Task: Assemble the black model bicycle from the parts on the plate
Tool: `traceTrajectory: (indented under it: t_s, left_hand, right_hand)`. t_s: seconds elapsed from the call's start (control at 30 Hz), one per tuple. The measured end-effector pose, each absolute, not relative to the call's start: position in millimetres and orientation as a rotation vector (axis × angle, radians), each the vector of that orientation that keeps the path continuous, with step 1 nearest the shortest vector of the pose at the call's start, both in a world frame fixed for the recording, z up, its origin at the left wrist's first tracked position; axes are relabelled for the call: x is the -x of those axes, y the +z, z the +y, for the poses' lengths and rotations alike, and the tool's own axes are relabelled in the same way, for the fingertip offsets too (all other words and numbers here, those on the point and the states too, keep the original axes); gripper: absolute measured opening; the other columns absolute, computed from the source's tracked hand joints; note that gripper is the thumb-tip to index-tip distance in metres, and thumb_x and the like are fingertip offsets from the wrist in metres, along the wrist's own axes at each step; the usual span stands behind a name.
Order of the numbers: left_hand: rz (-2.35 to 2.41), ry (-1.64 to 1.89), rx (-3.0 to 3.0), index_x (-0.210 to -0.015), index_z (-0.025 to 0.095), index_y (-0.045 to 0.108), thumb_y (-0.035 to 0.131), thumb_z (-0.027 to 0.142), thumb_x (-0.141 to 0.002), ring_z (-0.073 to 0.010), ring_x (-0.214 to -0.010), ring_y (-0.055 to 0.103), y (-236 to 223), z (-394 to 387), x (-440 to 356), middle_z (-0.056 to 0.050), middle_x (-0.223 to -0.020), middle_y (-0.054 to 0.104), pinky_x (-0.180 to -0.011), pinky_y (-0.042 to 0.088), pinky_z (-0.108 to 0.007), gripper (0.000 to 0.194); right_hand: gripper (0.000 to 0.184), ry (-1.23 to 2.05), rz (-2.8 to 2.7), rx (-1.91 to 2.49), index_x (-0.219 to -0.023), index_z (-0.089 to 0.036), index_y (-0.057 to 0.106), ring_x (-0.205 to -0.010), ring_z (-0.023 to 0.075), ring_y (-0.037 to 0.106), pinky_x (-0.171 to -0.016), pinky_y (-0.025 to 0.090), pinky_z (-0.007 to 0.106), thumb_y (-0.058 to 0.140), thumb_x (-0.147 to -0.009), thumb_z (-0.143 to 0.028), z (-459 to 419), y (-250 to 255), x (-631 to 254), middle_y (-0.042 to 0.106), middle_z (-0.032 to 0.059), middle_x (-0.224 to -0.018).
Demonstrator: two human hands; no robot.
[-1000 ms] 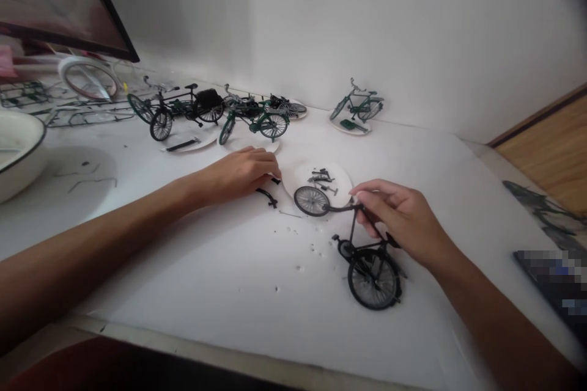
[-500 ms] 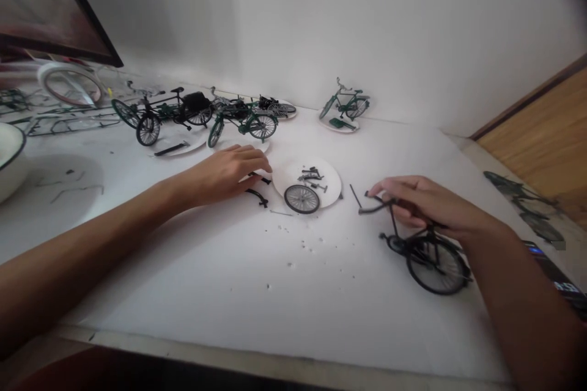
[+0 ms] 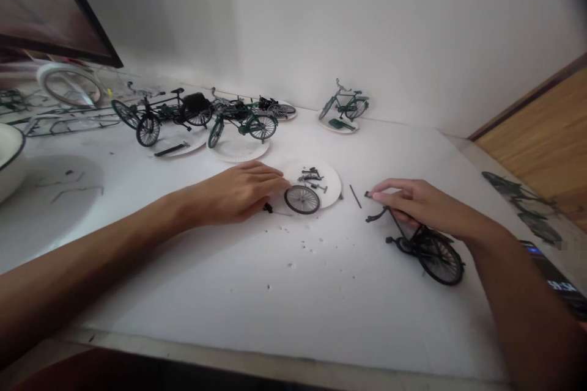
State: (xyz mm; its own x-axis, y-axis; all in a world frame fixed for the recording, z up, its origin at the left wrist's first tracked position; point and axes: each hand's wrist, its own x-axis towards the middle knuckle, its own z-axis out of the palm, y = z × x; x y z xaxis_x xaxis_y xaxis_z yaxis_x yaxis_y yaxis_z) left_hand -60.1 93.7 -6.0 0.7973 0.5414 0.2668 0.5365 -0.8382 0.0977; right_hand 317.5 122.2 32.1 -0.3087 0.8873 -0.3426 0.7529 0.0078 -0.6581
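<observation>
My left hand (image 3: 243,192) rests palm down at the left side of a white plate, its fingers close together and its fingertips beside a small spoked wheel (image 3: 302,199). A small black part (image 3: 268,208) peeks out from below this hand; what its fingers close on is hidden. My right hand (image 3: 413,203) grips a black model bicycle (image 3: 415,243) by its frame. Its rear wheel is on, and no front wheel shows. At the thumb and index tips is a small dark piece (image 3: 367,194). A thin dark rod (image 3: 355,196) lies just left of it.
The white plate (image 3: 336,177) bears several small dark parts. Behind stand a black model bicycle (image 3: 172,113), a green one (image 3: 243,119) and another green one (image 3: 346,102). A white bowl (image 3: 11,159) is at left, a phone (image 3: 553,275) at right. Tiny bits dot the white tabletop (image 3: 293,305).
My left hand has come down and slightly right, covering the black curved parts that showed beneath it. The model bicycle has shifted a little and turned in my right hand.
</observation>
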Motion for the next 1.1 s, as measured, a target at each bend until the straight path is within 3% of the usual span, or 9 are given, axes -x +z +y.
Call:
traceTrajectory:
  t_s: [0.1,0.2,0.4,0.53,0.63,0.73,0.9,1.1]
  left_hand:
    - [0.901,0.404,-2.939,-0.14,0.016,0.053,0.045,0.014,-0.1,-0.0273,-0.128,0.06,-5,91,57,-0.015,-0.137,0.065,-0.11,0.044,-0.045,0.041]
    - [0.967,0.414,-2.91,-0.136,0.014,0.057,0.041,0.022,-0.105,-0.0269,-0.119,0.064,-2,89,57,-0.015,-0.127,0.07,-0.107,0.045,-0.045,0.036]
    - [1.083,0.468,-2.94,-0.131,0.013,0.061,0.037,0.025,-0.107,-0.0252,-0.11,0.065,7,95,68,-0.014,-0.123,0.07,-0.101,0.047,-0.043,0.036]
    - [1.282,0.463,-2.937,-0.114,0.016,0.069,0.037,0.018,-0.102,-0.0228,-0.097,0.068,17,105,92,-0.012,-0.11,0.074,-0.089,0.051,-0.037,0.034]
    - [1.378,0.378,-2.883,-0.105,0.019,0.072,0.044,0.02,-0.099,-0.0183,-0.081,0.068,25,108,108,-0.008,-0.098,0.075,-0.074,0.049,-0.029,0.028]
    - [1.389,0.271,-2.788,-0.108,0.022,0.071,0.054,0.03,-0.098,-0.0152,-0.073,0.066,31,103,108,-0.004,-0.094,0.075,-0.065,0.045,-0.026,0.022]
    - [1.2,0.169,-2.729,-0.11,0.023,0.07,0.065,0.035,-0.095,-0.0163,-0.087,0.068,27,87,83,-0.003,-0.108,0.073,-0.072,0.046,-0.026,0.02]
    - [1.047,0.172,-2.59,-0.095,0.02,0.072,0.059,0.024,-0.098,-0.013,-0.078,0.065,24,86,78,-0.002,-0.094,0.072,-0.068,0.045,-0.024,0.014]
  right_hand:
    - [0.053,1.111,-2.111,1.711,-0.125,-0.022,0.066,-0.049,0.0115,0.046,-0.049,0.037,0.024,0.061,-0.091,-0.063,121,27,-313,0.045,-0.0068,-0.054]
    - [0.056,1.1,-2.147,1.74,-0.13,-0.023,0.066,-0.05,0.0119,0.047,-0.048,0.037,0.024,0.059,-0.092,-0.064,121,24,-311,0.047,-0.0059,-0.056]
    - [0.053,1.078,-2.16,1.717,-0.124,-0.023,0.07,-0.05,0.0118,0.046,-0.046,0.035,0.023,0.06,-0.092,-0.064,123,20,-312,0.046,-0.0051,-0.056]
    - [0.056,1.139,-2.108,1.697,-0.124,-0.022,0.069,-0.051,0.012,0.045,-0.045,0.038,0.024,0.062,-0.09,-0.065,125,18,-317,0.044,-0.0051,-0.058]
    - [0.057,1.147,-2.077,1.699,-0.123,-0.021,0.069,-0.051,0.0116,0.043,-0.045,0.038,0.024,0.063,-0.088,-0.066,127,16,-319,0.043,-0.0052,-0.058]
    - [0.057,1.12,-2.084,1.676,-0.119,-0.019,0.071,-0.049,0.0109,0.041,-0.045,0.035,0.024,0.064,-0.088,-0.066,127,14,-316,0.043,-0.0056,-0.056]
    - [0.053,1.136,-2.076,1.7,-0.109,-0.019,0.072,-0.05,0.011,0.038,-0.047,0.034,0.024,0.062,-0.088,-0.067,126,17,-312,0.04,-0.0059,-0.055]
    - [0.05,1.273,-1.994,1.59,-0.091,-0.02,0.069,-0.052,0.0116,0.038,-0.051,0.035,0.026,0.057,-0.092,-0.068,120,26,-311,0.043,-0.0035,-0.057]
